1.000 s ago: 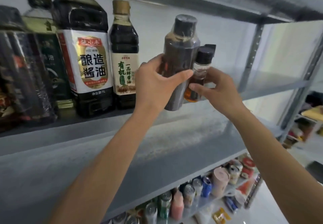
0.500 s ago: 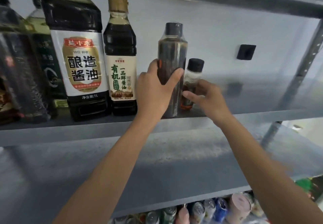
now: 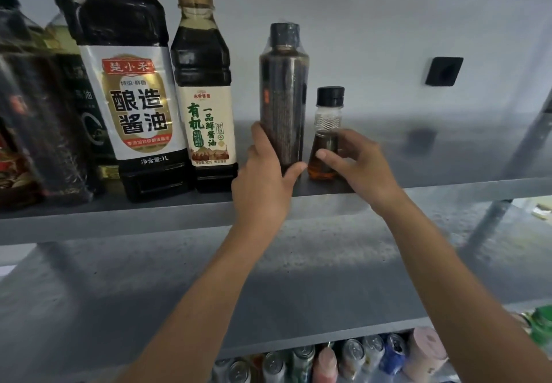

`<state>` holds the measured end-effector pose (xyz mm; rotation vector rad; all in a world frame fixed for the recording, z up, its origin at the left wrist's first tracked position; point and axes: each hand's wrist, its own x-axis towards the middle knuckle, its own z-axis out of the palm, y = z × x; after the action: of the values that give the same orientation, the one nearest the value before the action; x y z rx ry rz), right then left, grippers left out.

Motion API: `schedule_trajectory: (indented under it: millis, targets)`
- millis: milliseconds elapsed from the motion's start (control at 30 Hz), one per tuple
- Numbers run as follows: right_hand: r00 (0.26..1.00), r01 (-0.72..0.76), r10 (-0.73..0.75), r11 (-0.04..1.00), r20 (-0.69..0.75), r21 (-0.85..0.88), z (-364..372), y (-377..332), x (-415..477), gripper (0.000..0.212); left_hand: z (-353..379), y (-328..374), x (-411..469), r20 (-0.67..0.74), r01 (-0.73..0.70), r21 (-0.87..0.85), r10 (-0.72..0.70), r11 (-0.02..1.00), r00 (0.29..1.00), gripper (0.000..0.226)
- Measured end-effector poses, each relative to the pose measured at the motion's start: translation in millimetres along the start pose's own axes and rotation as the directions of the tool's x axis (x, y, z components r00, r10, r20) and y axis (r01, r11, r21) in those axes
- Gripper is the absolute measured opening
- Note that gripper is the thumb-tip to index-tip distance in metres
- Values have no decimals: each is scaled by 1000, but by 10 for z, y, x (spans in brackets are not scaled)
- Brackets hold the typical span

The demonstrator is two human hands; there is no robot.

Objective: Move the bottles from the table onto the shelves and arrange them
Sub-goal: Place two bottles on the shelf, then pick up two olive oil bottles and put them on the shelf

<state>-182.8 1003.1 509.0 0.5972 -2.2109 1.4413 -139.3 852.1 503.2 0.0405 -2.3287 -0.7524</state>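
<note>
A tall dark bottle (image 3: 283,96) with a black cap stands upright on the grey upper shelf (image 3: 433,185). My left hand (image 3: 265,182) grips its lower part, thumb in front. Right beside it stands a small clear bottle (image 3: 325,140) of amber liquid with a black cap. My right hand (image 3: 358,164) holds that small bottle near its base, thumb in front and fingers behind. Left of them stand a soy sauce bottle with a cream label (image 3: 206,99) and a large 1L soy sauce bottle (image 3: 131,93).
More dark bottles (image 3: 33,120) crowd the shelf's far left. A black square hook (image 3: 444,71) is on the back wall. Open shelf surface lies to the right of the small bottle. A grey middle shelf (image 3: 209,308) sits below; cans and bottles (image 3: 343,358) fill the lowest shelf.
Both bottles have come down from the air onto the upper shelf and now stand upright. My hands have slid lower on them. The view has moved closer to the shelf.
</note>
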Motion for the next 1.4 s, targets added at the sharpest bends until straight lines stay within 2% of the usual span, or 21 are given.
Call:
schedule_trajectory:
  millis: [100,167,300,367,500,633,733,800,900,967,1100,1233,1300,1333,1400]
  targets:
    - [1000,-2,2,1000,3,-10,3,-6,-16,34,27,-6,-10,11,-8,56,7,998,1000,84]
    - [1000,-5,5,999,-6,-50,15,-2,-37,32,51,-30,-64,-20,-39,171,43,984,999,81]
    - [996,-10,-22,936,-86,-351,69,58,-186,34,62,-229,-329,-139,-181,333,238,925,961,58]
    - [988,-37,-46,856,-148,-515,117,106,-352,42,74,-413,-520,-108,-291,379,355,878,929,51]
    - [953,40,-215,787,-213,-616,297,195,-908,62,9,-728,-910,45,-422,414,445,807,895,62]
    - [973,-82,-85,748,-217,-659,572,250,-1591,63,38,-1060,-1328,174,-529,274,500,803,849,68]
    - [960,-266,133,706,-245,-657,816,313,-2163,66,149,-1345,-1704,391,-560,183,463,808,795,89]
    - [918,-396,298,621,-263,-676,979,343,-2607,67,170,-1532,-1975,556,-588,141,428,796,713,96]
    - [802,-569,487,448,-345,-690,1237,285,-3382,66,109,-1804,-2370,721,-692,67,444,719,532,75]
    - [689,-680,583,314,-430,-663,1407,137,-3903,75,62,-1941,-2582,801,-743,-17,453,669,390,75]
    - [367,-874,720,50,-589,-483,1713,-348,-4838,65,-50,-2011,-2959,844,-801,-226,522,554,122,84]
    - [72,-950,664,-181,-744,-254,1971,-946,-5620,63,-214,-1845,-3395,758,-803,-449,643,391,-110,77]
    - [-83,-952,603,-283,-794,-116,2105,-1259,-5942,64,-353,-1693,-3619,705,-777,-561,657,286,-267,73]
    - [-157,-946,570,-322,-807,-43,2171,-1406,-6091,64,-404,-1629,-3735,671,-764,-606,658,221,-342,70]
    - [-290,-921,494,-377,-820,99,2309,-1695,-6372,66,-524,-1486,-3966,602,-728,-673,669,132,-436,65]
